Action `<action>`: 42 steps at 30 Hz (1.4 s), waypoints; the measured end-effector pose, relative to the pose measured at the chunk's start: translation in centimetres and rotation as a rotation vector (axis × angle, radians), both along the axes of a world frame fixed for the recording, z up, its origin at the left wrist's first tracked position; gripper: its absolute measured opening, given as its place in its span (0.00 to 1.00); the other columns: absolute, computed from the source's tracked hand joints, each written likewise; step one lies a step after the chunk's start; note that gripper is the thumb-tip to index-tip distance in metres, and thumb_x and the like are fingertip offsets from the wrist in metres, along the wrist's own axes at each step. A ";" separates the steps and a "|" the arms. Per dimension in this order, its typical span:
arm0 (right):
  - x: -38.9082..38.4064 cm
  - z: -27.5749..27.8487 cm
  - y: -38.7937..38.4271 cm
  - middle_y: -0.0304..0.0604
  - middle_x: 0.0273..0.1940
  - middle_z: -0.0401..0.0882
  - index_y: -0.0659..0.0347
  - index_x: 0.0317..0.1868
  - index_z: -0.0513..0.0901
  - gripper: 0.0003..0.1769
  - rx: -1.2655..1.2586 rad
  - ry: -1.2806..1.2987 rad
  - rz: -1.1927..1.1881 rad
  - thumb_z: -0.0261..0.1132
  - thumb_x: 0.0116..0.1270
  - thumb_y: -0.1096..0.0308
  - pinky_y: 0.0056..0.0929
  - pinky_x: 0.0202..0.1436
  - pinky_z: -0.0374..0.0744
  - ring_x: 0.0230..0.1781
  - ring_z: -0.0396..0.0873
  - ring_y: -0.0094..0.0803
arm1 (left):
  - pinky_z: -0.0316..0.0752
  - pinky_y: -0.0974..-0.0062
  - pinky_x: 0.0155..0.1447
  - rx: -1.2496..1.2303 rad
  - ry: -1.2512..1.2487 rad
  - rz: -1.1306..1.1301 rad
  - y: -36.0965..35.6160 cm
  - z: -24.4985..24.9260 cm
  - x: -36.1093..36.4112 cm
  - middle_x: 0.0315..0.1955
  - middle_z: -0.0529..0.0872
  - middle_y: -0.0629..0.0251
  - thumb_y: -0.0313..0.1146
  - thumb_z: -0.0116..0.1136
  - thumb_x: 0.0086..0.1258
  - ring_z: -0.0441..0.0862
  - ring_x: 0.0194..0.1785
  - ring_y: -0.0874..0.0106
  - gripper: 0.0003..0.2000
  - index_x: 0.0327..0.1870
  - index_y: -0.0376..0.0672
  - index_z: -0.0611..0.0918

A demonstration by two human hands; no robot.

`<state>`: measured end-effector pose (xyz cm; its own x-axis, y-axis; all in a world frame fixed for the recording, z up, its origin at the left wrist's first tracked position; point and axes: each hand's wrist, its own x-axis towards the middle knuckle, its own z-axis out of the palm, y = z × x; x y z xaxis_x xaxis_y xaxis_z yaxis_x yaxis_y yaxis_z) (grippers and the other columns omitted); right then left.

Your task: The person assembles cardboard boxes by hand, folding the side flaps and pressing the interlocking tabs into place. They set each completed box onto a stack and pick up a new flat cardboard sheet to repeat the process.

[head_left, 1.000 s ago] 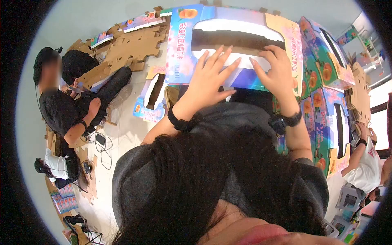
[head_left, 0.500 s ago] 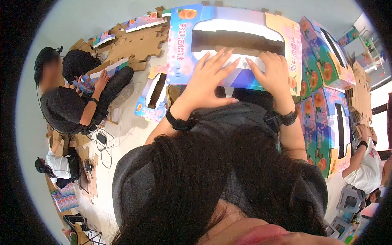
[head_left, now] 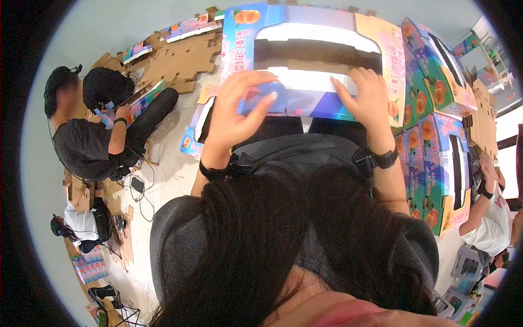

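The left hand [head_left: 237,113] curls at the near-left corner of the printed box [head_left: 321,101], its grip fairly wide between thumb and fingers; the right hand [head_left: 366,98] lies half-spread on the near edge. The box sits before the torso, and its large cutout (white-rimmed) shows brown cardboard inside.

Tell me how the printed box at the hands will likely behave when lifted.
The printed box would probably feel light for its size, since only bare brown cardboard shows through its opening. Its flat panels should stay fairly stiff, though the narrow white strip beside that opening might bend if gripped alone. Its flat sides make rolling unlikely.
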<state>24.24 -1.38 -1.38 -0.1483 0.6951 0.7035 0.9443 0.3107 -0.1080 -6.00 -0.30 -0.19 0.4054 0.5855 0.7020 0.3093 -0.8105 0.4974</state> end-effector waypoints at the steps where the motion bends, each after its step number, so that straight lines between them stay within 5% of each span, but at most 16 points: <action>1: 0.0 0.0 -0.1 0.47 0.34 0.83 0.61 0.36 0.85 0.21 -0.003 -0.002 -0.003 0.69 0.64 0.48 0.45 0.45 0.74 0.39 0.80 0.47 | 0.66 0.56 0.73 0.042 0.096 0.011 0.5 -0.5 0.5 0.60 0.83 0.51 0.34 0.69 0.65 0.77 0.67 0.53 0.25 0.64 0.40 0.79; 2: -0.1 0.0 -0.1 0.47 0.34 0.83 0.61 0.36 0.86 0.21 -0.005 -0.005 -0.005 0.70 0.64 0.48 0.45 0.45 0.74 0.39 0.80 0.46 | 0.63 0.53 0.76 0.085 0.191 0.023 0.7 -0.7 0.9 0.63 0.81 0.49 0.37 0.69 0.66 0.75 0.70 0.52 0.27 0.67 0.41 0.78; 3: -0.1 0.1 -0.1 0.47 0.34 0.83 0.61 0.36 0.86 0.21 -0.012 -0.009 -0.010 0.69 0.64 0.48 0.45 0.45 0.74 0.39 0.80 0.46 | 0.49 0.48 0.82 0.053 0.306 0.081 0.3 -0.9 1.4 0.73 0.70 0.47 0.48 0.70 0.64 0.62 0.80 0.51 0.42 0.78 0.40 0.66; 7: -0.1 0.0 -0.1 0.47 0.34 0.83 0.61 0.36 0.86 0.21 0.009 -0.017 -0.019 0.69 0.64 0.48 0.45 0.45 0.74 0.40 0.81 0.46 | 0.40 0.45 0.84 0.121 0.418 0.217 0.5 -2.3 2.5 0.81 0.56 0.48 0.61 0.78 0.48 0.49 0.85 0.51 0.66 0.82 0.35 0.49; 13: 1.0 -1.2 0.9 0.47 0.34 0.83 0.61 0.35 0.85 0.21 -0.014 -0.010 -0.010 0.69 0.64 0.48 0.45 0.45 0.74 0.39 0.81 0.46 | 0.46 0.44 0.82 0.181 0.385 0.270 1.6 -4.3 4.1 0.81 0.57 0.51 0.53 0.79 0.49 0.53 0.83 0.51 0.59 0.81 0.37 0.57; 19: 0.1 -0.3 0.1 0.47 0.33 0.83 0.61 0.34 0.85 0.21 0.020 -0.019 -0.018 0.69 0.64 0.48 0.44 0.43 0.74 0.38 0.80 0.46 | 0.50 0.43 0.81 0.248 0.505 0.279 0.7 -3.8 3.5 0.80 0.61 0.55 0.52 0.73 0.57 0.57 0.83 0.55 0.45 0.78 0.52 0.68; 42: 0.4 0.0 -0.6 0.44 0.33 0.80 0.61 0.35 0.84 0.26 0.141 0.018 0.138 0.77 0.54 0.45 0.41 0.41 0.74 0.37 0.78 0.45 | 0.64 0.54 0.78 0.359 0.534 0.248 0.9 -5.3 3.6 0.80 0.64 0.59 0.48 0.72 0.55 0.63 0.81 0.62 0.40 0.75 0.68 0.73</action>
<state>24.60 -1.94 -1.40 -0.2219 0.5631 0.7960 0.8903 0.4500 -0.0702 -2.39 0.59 -5.44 0.6337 0.4741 0.6113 0.6347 -0.7704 -0.0606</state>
